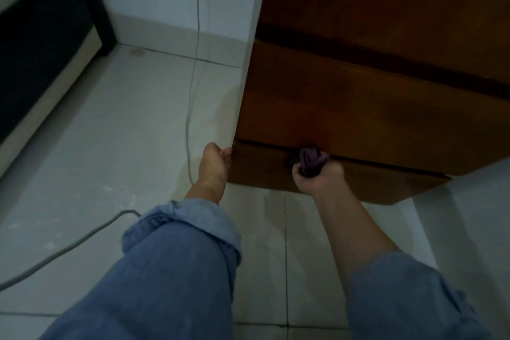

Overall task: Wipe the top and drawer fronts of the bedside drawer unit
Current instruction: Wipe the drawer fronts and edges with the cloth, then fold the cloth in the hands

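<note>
Right hand (317,175): my fist bunched tight around a purple cloth (313,160), pressed against the seam between the two lowest drawer fronts. Left hand (214,164): curled, fingertips hooked on the unit's near-left corner edge, steadying. Bedside drawer unit (358,107): brown wood, filling the right and far side, white side panel to its left. Floor (96,132): pale tiles, a grey cable (190,107) trailing just left of my left hand. Risk, as I judge it: the wadded cloth may snag in the seam, or my left arm may catch the cable.
</note>
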A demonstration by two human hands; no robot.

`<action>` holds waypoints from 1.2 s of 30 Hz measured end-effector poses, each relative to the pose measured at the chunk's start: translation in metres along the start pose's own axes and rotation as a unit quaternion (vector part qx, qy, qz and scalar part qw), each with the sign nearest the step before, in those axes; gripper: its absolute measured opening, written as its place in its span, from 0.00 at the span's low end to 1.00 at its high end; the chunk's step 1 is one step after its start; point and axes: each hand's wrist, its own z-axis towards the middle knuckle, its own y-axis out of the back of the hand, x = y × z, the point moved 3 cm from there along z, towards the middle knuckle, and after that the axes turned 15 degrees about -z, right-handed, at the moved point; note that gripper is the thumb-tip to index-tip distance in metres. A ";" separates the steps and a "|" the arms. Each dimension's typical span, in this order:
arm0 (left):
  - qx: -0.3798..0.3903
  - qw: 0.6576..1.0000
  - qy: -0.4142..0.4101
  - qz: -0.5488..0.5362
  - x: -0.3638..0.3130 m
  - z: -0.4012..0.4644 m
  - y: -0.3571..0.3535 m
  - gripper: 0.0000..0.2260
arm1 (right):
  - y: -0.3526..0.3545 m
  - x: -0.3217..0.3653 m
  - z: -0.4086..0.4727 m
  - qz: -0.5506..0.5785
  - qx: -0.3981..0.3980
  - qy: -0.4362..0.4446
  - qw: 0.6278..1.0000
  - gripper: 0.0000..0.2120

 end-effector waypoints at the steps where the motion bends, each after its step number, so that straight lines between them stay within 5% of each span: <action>1: 0.003 1.000 0.003 0.002 0.000 0.002 0.001 0.23 | -0.009 0.000 0.002 0.000 -0.009 -0.006 1.000 0.06; 7: 0.023 1.000 0.009 0.007 -0.002 0.013 0.004 0.19 | -0.060 -0.042 0.014 -0.099 -0.076 -0.010 0.992 0.13; 14: -0.048 0.997 -0.024 0.054 -0.015 0.017 0.034 0.22 | -0.098 -0.113 0.024 -0.278 0.092 -0.018 0.956 0.19; 19: -0.077 0.976 0.063 0.192 -0.022 -0.003 0.088 0.15 | -0.083 -0.127 -0.011 -0.502 0.204 -0.001 0.840 0.19; 26: -0.006 0.985 0.113 0.132 -0.010 -0.079 0.055 0.22 | -0.039 -0.093 -0.090 -0.628 0.257 0.239 0.695 0.29; 30: 0.039 0.991 0.063 0.109 -0.013 -0.125 0.019 0.24 | -0.016 -0.050 -0.140 -0.569 0.263 0.285 0.725 0.26; 33: 0.086 0.992 0.042 0.083 -0.025 -0.157 -0.012 0.23 | 0.007 -0.009 -0.172 -0.531 0.192 0.336 0.754 0.22; 36: 0.158 0.984 0.019 0.074 -0.036 -0.188 -0.048 0.21 | 0.035 0.023 -0.196 -0.542 0.161 0.290 0.772 0.27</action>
